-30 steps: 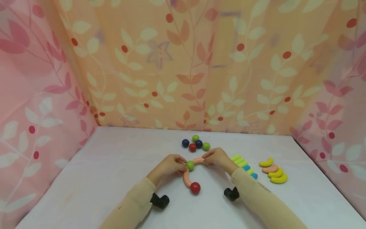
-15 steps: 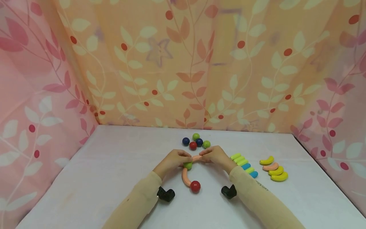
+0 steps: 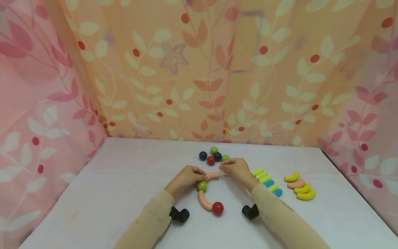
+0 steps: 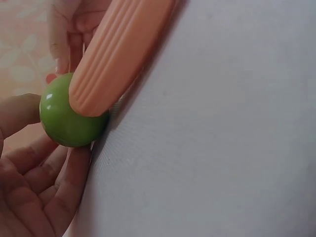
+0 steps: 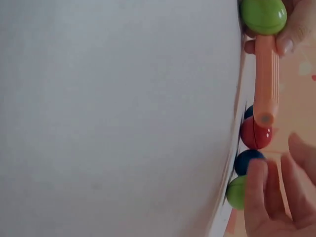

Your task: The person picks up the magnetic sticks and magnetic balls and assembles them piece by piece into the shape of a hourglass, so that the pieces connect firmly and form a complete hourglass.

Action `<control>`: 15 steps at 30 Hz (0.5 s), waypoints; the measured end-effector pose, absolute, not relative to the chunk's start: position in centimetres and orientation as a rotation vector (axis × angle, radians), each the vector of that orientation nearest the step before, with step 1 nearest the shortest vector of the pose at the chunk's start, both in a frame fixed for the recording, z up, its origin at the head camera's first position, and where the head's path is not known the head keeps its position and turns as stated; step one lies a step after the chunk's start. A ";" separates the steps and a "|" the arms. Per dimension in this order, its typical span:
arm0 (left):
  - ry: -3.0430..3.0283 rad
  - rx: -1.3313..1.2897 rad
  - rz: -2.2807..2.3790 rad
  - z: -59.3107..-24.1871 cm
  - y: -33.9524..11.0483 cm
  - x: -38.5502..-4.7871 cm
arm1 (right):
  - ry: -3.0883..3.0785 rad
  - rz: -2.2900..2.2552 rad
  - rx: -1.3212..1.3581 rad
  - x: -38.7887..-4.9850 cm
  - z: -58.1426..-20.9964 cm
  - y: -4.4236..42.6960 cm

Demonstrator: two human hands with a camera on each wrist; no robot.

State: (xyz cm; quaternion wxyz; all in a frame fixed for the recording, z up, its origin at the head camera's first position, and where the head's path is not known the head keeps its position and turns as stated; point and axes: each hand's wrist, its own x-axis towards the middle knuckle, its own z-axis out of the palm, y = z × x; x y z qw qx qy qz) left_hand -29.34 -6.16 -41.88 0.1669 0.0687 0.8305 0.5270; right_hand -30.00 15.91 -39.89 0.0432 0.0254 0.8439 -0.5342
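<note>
Leaf-printed cloth, orange behind and pink at both sides, stands around the white table. On it, the left hand pinches a green ball, at the place where this ball meets the far peach piece, which is curved. The right hand has its fingers loosely bent, with gaps between them, and is near the free end of that piece, without touching it. Right of this hand, green and blue sticks lie near its wrist; farther right are three yellow pieces and another peach piece. Below the left hand, the near peach piece reaches from the green ball to a red ball. Beyond both hands rest five balls.
</note>
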 end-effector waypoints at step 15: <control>2.213 0.105 1.596 -42.3 -6.7 -29.2 | 2.378 -1.835 0.460 -32.0 -40.0 16.5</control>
